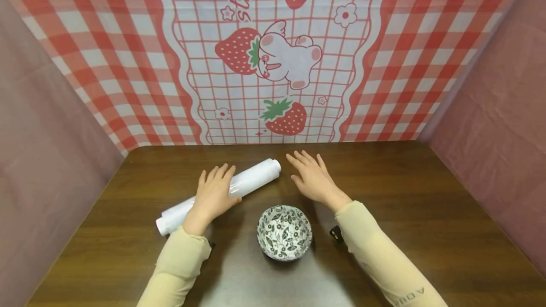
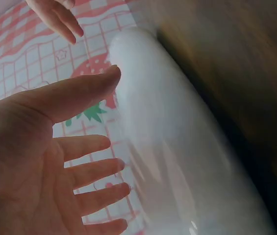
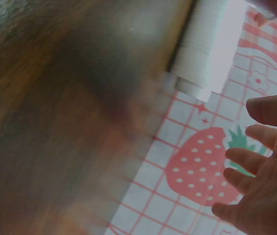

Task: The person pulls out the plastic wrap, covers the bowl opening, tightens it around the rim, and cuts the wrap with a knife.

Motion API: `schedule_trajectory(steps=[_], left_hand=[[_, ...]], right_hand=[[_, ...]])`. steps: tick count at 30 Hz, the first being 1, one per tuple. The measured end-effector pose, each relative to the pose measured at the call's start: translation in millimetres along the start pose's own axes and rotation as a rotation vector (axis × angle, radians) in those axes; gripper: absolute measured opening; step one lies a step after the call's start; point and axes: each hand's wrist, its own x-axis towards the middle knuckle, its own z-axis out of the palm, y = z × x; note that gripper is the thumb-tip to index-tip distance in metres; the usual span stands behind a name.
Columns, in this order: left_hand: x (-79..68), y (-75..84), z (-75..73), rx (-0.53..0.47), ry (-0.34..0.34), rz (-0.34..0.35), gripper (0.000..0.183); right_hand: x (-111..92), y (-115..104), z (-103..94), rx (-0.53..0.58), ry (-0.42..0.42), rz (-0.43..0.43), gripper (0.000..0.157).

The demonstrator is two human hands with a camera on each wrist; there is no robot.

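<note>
A roll of clear plastic wrap [image 1: 256, 177] lies slanted on the wooden table, its far end toward the middle. My left hand [image 1: 215, 194] is over the roll with fingers spread; in the left wrist view a gap shows between the fingertips [image 2: 113, 73] and the wrap [image 2: 172, 132]. To the right of the roll's far end is my right hand [image 1: 313, 177], fingers extended and holding nothing. In the right wrist view that hand [image 3: 263, 171] is apart from the roll [image 3: 199, 49]. Between my forearms stands a bowl [image 1: 284, 232] with a black-and-white leaf pattern.
The brown table [image 1: 405, 212] meets a red-and-white strawberry cloth [image 1: 294, 60] hanging at the back. Pink cloth walls [image 1: 490, 108] stand at both sides. A small black device [image 1: 336, 234] sits by the right wrist.
</note>
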Motion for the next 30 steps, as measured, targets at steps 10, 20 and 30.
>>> schedule_trajectory(steps=[10,20,30], left_hand=[[-16.0,-22.9,0.4,0.021,0.008,-0.033,0.077],[-27.4,-32.1,-0.7,0.056,-0.01,-0.071,0.077],[-29.1,-33.2,2.7,0.077,-0.011,-0.096,0.06]], right_hand=[[14.3,9.0,15.9,0.228,-0.058,-0.041,0.05],[29.0,3.9,27.3,0.475,-0.172,0.073,0.052],[32.7,3.9,31.2,0.591,-0.175,0.131,0.05]])
